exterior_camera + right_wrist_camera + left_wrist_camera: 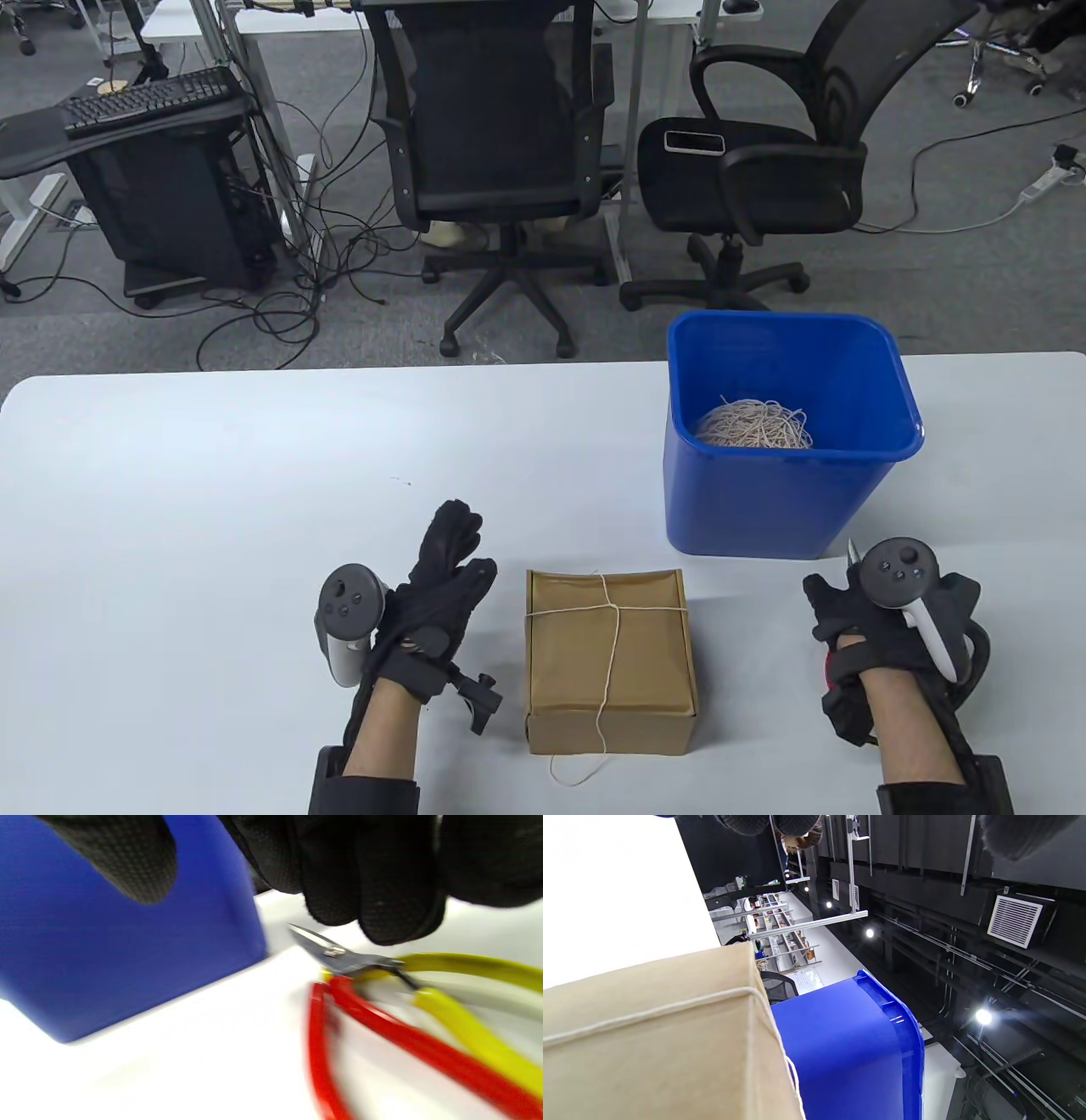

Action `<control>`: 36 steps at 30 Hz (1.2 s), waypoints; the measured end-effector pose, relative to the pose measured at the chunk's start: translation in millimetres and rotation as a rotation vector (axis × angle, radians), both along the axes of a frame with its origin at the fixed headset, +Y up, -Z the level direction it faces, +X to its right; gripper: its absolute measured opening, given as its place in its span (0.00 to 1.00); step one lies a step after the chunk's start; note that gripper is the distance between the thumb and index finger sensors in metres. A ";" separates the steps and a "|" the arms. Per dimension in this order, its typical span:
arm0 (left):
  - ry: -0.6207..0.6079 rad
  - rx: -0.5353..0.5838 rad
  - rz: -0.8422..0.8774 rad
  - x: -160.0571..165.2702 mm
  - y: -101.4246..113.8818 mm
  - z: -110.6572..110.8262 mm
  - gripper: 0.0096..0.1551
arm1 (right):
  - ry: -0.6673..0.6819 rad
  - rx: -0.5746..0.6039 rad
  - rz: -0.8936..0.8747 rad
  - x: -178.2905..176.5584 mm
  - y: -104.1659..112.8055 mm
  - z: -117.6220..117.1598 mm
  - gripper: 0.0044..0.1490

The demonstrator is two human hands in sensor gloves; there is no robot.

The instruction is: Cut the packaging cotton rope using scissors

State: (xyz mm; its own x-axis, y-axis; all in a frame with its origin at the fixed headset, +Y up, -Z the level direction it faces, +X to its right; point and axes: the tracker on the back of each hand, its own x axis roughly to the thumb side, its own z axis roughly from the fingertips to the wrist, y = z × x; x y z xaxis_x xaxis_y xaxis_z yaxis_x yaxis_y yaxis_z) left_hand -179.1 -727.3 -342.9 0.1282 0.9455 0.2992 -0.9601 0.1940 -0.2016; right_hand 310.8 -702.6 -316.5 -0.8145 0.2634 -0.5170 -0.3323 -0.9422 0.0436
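A rope-tied box (611, 658) is set on the table (212, 509) between the hands, within reach for cutting: the left hand (424, 594) is held beside it, fingers released, while scissors (382, 993) lie under the right hand (857, 611), grasp not discernible.

White table (212, 509): brown box (611, 654) tied with cotton rope (612, 632) at near centre; blue bin (789, 501) far right; scissors (382, 984), red and yellow handles, near right.
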 end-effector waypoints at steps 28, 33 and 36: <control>-0.024 -0.080 -0.016 3.7 -11.3 3.1 0.57 | -0.153 -0.232 0.071 -8.3 -48.7 5.0 0.65; -0.025 -0.076 -0.021 3.8 -11.9 3.0 0.57 | -0.263 -0.061 -0.010 8.6 -40.9 14.4 0.62; -0.021 -0.082 -0.018 2.9 -13.3 2.3 0.57 | -0.348 0.172 -0.207 20.5 -37.9 24.3 0.60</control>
State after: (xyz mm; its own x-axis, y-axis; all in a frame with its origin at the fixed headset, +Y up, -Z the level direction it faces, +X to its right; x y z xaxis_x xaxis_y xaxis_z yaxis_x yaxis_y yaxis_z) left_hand -176.2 -740.6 -340.6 0.1404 0.9645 0.2235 -0.9519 0.1936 -0.2373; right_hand 331.2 -740.5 -292.2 -0.5207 0.5086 -0.6857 -0.4818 -0.8381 -0.2559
